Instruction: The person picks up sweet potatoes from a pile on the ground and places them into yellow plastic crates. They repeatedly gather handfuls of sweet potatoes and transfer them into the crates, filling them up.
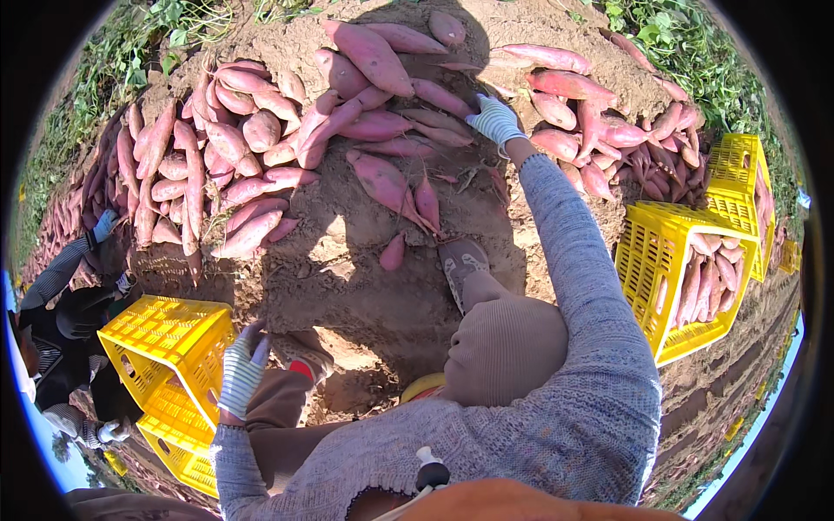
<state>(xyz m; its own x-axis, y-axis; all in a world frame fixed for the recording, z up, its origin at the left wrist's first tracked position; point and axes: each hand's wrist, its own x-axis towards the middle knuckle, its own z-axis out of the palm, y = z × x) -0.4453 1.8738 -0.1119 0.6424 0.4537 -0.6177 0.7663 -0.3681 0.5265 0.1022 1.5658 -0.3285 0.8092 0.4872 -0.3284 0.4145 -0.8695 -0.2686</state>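
Note:
In a striped knitted glove, my right hand (496, 122) reaches out to the end of a pink sweet potato (442, 98) at the edge of the middle pile; whether the fingers grip it I cannot tell. My left hand (244, 372), gloved alike, is beside a yellow plastic crate (168, 325) at lower left, fingers apart, with nothing seen in it. Between the hands, several sweet potatoes (381, 179) lie on the soil, some joined at a stem, and a small one (393, 252) lies near my shoe. A large pile of sweet potatoes (228, 143) spreads to the left.
At right stand a yellow crate holding sweet potatoes (651, 267) and more crates (733, 163) behind it. Another sweet potato pile (606, 130) lies before them. A co-worker (71, 312) crouches at far left, a gloved hand at the pile. Green vines (690, 52) border the soil.

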